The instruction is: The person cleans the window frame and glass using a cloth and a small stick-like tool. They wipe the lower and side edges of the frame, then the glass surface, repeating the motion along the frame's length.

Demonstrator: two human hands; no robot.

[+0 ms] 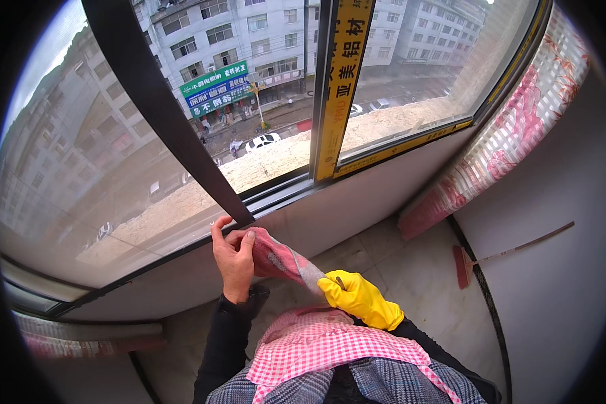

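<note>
A pink and grey cloth (283, 257) is stretched between my two hands, below the window's lower frame. My bare left hand (235, 260) pinches its upper end between thumb and fingers, with the index finger raised near the dark sash frame (182, 131). My right hand (361, 298), in a yellow rubber glove, grips the cloth's lower end. A thin dark handle-like piece (340, 283) shows at the glove's fingers; what it belongs to is hidden. Behind the left hand lies the metal window track (283, 194).
Yellow protective film with writing covers the frame (344, 91) at right. Patterned curtains (505, 151) hang at the right, with another curtain (96, 341) at lower left. A long-handled broom (463, 267) leans by the right wall. Tiled floor (424, 283) lies below; a street shows outside.
</note>
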